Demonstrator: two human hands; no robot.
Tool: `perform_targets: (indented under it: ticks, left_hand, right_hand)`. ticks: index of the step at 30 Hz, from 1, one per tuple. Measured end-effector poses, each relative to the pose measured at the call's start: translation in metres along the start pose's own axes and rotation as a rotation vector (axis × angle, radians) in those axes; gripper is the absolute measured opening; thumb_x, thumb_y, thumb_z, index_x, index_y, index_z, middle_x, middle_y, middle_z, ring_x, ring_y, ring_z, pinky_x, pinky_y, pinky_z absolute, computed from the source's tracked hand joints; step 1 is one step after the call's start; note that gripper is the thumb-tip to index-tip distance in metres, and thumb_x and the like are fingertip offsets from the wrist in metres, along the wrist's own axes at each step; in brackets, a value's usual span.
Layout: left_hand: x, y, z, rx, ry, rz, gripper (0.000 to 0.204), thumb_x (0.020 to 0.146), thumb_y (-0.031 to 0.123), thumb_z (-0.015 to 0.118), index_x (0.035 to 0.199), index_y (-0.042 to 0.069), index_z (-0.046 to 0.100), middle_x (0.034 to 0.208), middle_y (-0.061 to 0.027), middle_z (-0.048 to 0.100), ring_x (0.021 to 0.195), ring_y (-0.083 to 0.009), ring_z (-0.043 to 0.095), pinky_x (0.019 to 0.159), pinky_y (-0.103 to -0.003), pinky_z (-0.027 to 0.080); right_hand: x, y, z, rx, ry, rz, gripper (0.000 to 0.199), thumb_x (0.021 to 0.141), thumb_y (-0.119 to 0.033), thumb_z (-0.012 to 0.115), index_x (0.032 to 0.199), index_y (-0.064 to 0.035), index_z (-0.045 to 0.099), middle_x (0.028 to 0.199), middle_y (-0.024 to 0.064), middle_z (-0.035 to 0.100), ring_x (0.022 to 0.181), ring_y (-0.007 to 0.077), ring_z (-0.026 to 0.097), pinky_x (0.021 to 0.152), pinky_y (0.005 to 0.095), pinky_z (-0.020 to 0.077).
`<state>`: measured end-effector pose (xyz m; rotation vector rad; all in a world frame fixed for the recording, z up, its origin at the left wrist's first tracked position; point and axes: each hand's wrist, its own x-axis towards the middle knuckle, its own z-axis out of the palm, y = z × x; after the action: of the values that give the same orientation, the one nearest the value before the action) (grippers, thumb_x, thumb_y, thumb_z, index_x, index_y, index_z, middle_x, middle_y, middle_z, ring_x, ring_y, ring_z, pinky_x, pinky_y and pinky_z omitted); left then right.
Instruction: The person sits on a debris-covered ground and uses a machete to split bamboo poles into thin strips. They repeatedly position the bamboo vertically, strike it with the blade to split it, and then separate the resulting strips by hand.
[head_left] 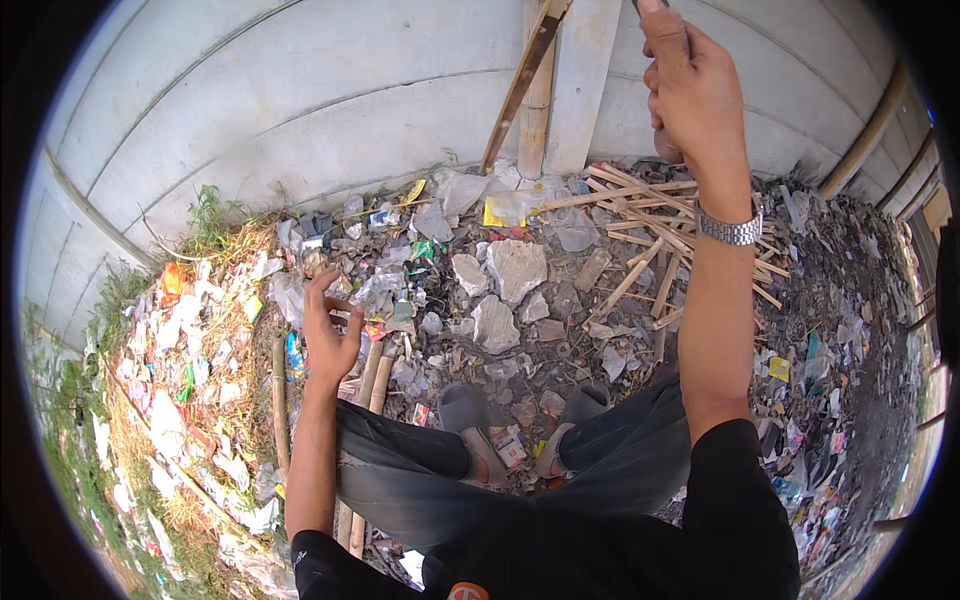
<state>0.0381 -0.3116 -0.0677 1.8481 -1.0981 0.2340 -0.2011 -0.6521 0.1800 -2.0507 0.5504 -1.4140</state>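
My right hand (688, 85) is raised high in front of the concrete wall, a metal watch (728, 230) on its wrist. Its fingers are wrapped round a dark object (650, 3), of which just a bit shows at the top edge; its kind cannot be made out. My left hand (330, 325) hangs in the air over the littered ground, fingers loosely bent and apart, with nothing in it. Below and beyond the hands lie broken concrete chunks (515, 268). To their right is a loose pile of thin wooden strips (640, 215).
A pale panel wall (330, 110) rises ahead, with a leaning wooden plank (520, 85) and a bamboo pole (536, 100) against it. Bamboo lengths (368, 385) lie by my left leg. Plastic litter covers the ground around my sandals (462, 408). Grass (210, 220) grows at left.
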Motion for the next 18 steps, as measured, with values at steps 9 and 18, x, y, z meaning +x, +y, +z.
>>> perform_targets:
  ticks: [9,18]
  left_hand:
    - [0.012,0.0,0.008,-0.025,0.045,-0.017,0.057,0.083,0.001,0.07,0.136,0.005,0.049,0.137,-0.0172,0.054,0.077,-0.0177,0.066,0.061,-0.029,0.053]
    - [0.012,-0.007,-0.001,0.008,0.032,-0.007,0.058,0.084,0.001,0.07,0.139,0.004,0.048,0.139,-0.0149,0.055,0.08,-0.0157,0.066,0.063,-0.028,0.053]
  right_hand:
    - [-0.073,0.098,0.018,-0.284,-0.134,0.205,0.057,0.103,-0.051,0.054,0.085,0.0027,0.056,0.069,0.0168,0.057,0.063,0.0275,0.059,0.064,0.0399,0.0491]
    - [-0.07,0.16,0.045,-0.092,-0.036,0.373,0.063,0.1,-0.055,0.058,0.077,0.0037,0.061,0.059,0.0029,0.05,0.052,0.0128,0.049,0.05,0.0324,0.0392]
